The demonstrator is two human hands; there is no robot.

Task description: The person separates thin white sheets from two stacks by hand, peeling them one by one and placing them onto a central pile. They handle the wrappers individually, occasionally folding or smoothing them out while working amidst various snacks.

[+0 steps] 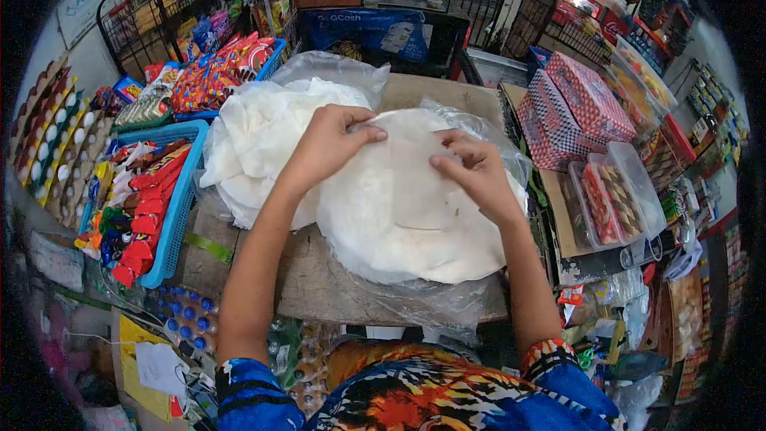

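Observation:
A round stack of thin white wrappers (375, 223), which look like spring roll wrappers, lies on clear plastic in front of me. My left hand (335, 144) pinches at the upper left rim of the top wrapper, thumb and forefinger close together. Over the upper right part of the same stack, my right hand (475, 172) has its fingers curled in a pinch at the thin top sheet. Between both hands a faint rectangular patch shows on the wrappers. To the left, a looser, rumpled pile of white wrappers (259, 136) rests in a plastic bag (339, 72).
The wooden table (307, 275) carries both piles. Blue baskets (183, 199) of packaged snacks stand at left, beside egg trays (60, 144). At right are checkered boxes (578, 104) and clear plastic containers (610, 203). Bottles with blue caps (187, 315) stand below the table's left side.

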